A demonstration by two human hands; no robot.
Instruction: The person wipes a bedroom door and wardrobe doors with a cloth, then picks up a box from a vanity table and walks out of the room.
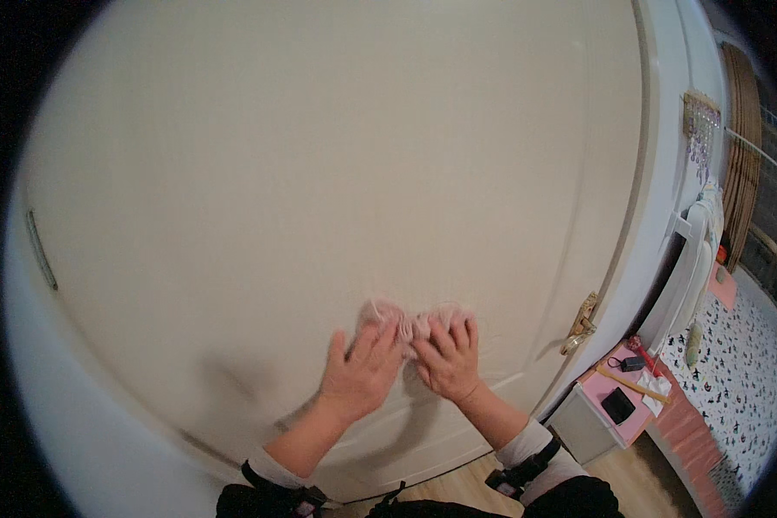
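A pink cloth [383,312], bunched up, lies flat against the cream door [337,194] in front of me. My left hand [364,369] presses on its left part, fingers spread over the fabric. On the right part of the cloth rests my right hand [450,356], its fingers bent over it. The two hands are close together, low on the door. To their right, at the door's edge, is a brass-coloured door handle [579,327].
A metal hinge [42,249] shows at the far left. At the right stand a small cabinet with a pink top [603,388] holding several small items, and a bed with a patterned sheet [719,362]. A beaded ornament [700,123] hangs above, near a brown curtain [741,149].
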